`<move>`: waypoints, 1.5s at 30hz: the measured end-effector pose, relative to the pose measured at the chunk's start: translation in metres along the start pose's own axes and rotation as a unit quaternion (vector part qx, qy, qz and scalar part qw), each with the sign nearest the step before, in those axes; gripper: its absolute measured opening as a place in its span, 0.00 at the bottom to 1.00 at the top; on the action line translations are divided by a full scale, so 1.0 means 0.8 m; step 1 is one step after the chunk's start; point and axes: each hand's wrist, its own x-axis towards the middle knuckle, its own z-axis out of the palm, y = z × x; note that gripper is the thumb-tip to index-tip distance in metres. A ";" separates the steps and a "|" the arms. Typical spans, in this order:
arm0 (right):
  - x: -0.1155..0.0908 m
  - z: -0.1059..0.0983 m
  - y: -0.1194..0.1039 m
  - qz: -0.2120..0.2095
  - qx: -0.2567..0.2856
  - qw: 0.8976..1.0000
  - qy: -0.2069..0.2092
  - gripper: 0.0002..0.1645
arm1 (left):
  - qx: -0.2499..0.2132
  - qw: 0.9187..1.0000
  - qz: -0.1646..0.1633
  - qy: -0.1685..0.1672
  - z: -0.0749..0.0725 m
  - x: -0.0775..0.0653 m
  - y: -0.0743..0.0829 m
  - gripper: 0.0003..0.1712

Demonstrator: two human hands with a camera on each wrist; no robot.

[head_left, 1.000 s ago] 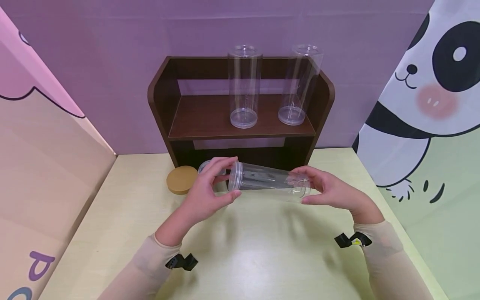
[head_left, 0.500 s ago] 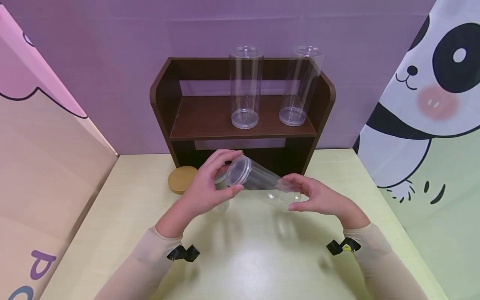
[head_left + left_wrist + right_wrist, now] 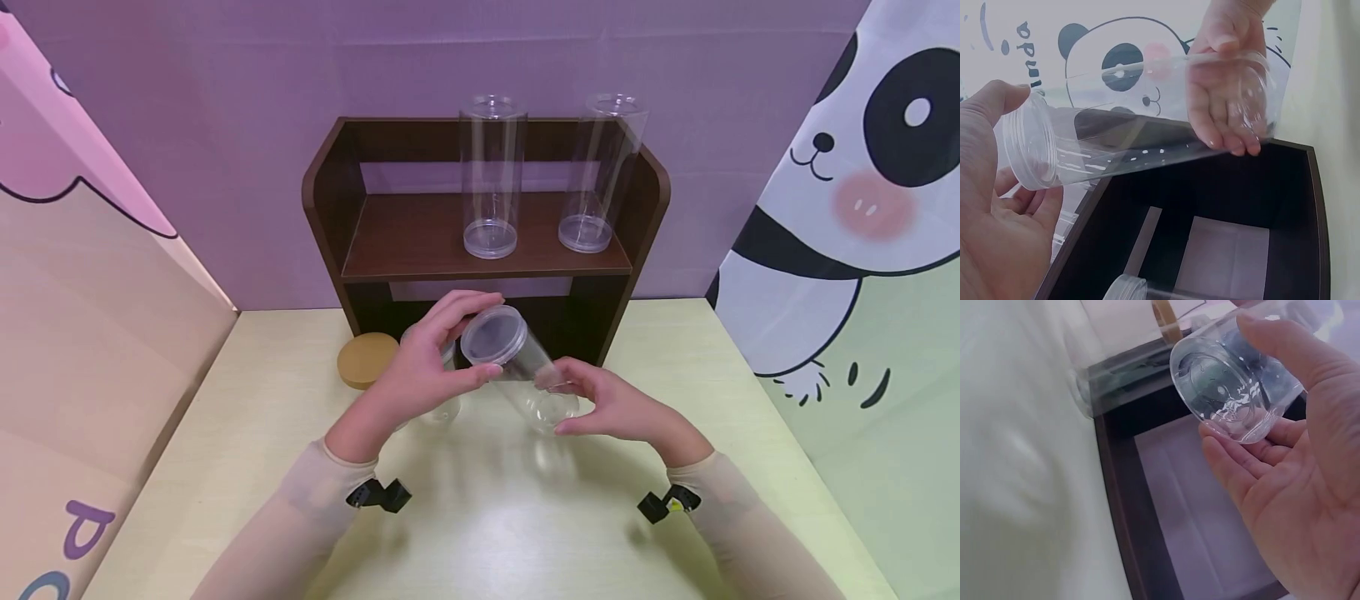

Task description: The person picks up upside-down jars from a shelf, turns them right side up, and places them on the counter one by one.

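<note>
Jar (image 3: 527, 368) slants lengthwise, cap (image 3: 493, 333) up toward the tabletop's (image 3: 495, 525) back left corner; left hand (image 3: 423, 367) grips the cap, right hand (image 3: 618, 408) the base (image 3: 553, 412).

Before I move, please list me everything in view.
Table: one, cream, across foreground
Rack: one, dark brown, on table
Shelved jars: two, clear, upright on rack
Held jar: one, clear, tilted above table
Disc: one, tan, beside rack
Partly hidden jar: at least one, clear, near disc
Cloth: one, purple, behind rack
Printed panels: two, multicoloured, both sides
Wrist devices: two, black, on forearms
Sleeves: two, beige, forearms
Left hand, right hand: one each, bare, gripping held jar
</note>
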 end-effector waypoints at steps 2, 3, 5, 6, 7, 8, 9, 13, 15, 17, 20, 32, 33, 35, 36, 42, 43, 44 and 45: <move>0.002 0.005 0.003 -0.001 0.000 1.000 0.000 0.36 | -0.011 1.000 0.003 -0.006 0.003 0.003 -0.001 0.43; 0.003 0.007 0.005 -0.001 -0.003 1.000 0.000 0.36 | -0.016 1.000 0.006 -0.009 0.004 0.004 -0.001 0.43; 0.005 0.011 0.007 0.003 -0.005 1.000 0.001 0.36 | -0.025 1.000 0.010 -0.013 0.007 0.006 -0.002 0.43; 0.006 0.012 0.008 0.004 -0.006 1.000 0.002 0.36 | -0.029 0.999 0.012 -0.015 0.008 0.007 -0.002 0.43; 0.006 0.014 0.009 0.006 -0.007 1.000 0.003 0.37 | -0.032 0.999 0.014 -0.017 0.010 0.009 -0.002 0.43; 0.006 0.015 0.010 0.009 -0.006 1.000 0.004 0.38 | -0.033 0.999 0.014 -0.018 0.011 0.010 -0.003 0.43; 0.007 0.017 0.010 0.012 -0.006 1.000 0.006 0.39 | -0.033 0.999 0.015 -0.019 0.013 0.011 -0.003 0.43; 0.008 0.021 0.012 0.012 -0.004 1.000 0.013 0.43 | -0.032 0.999 0.016 -0.025 0.016 0.013 -0.004 0.44; 0.009 0.022 0.012 0.009 -0.004 1.000 0.016 0.45 | -0.028 0.999 0.016 -0.028 0.016 0.014 -0.005 0.43; 0.010 0.024 0.013 0.004 -0.004 1.000 0.019 0.45 | -0.023 0.999 0.014 -0.031 0.017 0.014 -0.006 0.43; 0.011 0.025 0.013 -0.001 -0.009 1.000 0.022 0.46 | -0.016 0.999 0.010 -0.035 0.018 0.014 -0.010 0.42; 0.018 0.029 0.008 -0.006 -0.001 0.998 0.063 0.53 | -0.001 0.999 -0.003 -0.051 0.026 0.014 -0.014 0.42; 0.018 0.030 0.008 -0.008 -0.002 0.998 0.065 0.52 | -0.001 0.999 -0.003 -0.052 0.027 0.014 -0.014 0.42; 0.019 0.031 0.009 -0.012 -0.002 0.998 0.067 0.52 | 0.001 0.999 -0.003 -0.054 0.027 0.014 -0.014 0.42; 0.019 0.032 0.010 -0.014 0.000 0.998 0.067 0.51 | 0.003 0.998 -0.004 -0.056 0.027 0.014 -0.014 0.42; 0.022 0.036 0.012 -0.022 0.006 0.998 0.063 0.49 | 0.019 0.998 -0.005 -0.059 0.021 0.013 -0.014 0.43; 0.023 0.037 0.013 -0.022 0.006 0.998 0.064 0.48 | 0.020 0.998 -0.003 -0.059 0.019 0.012 -0.014 0.43; 0.024 0.038 0.014 -0.023 0.005 0.998 0.064 0.48 | 0.020 0.998 -0.003 -0.057 0.017 0.012 -0.014 0.43; 0.025 0.039 0.014 -0.024 0.005 0.998 0.065 0.48 | 0.020 0.998 -0.002 -0.056 0.014 0.011 -0.015 0.43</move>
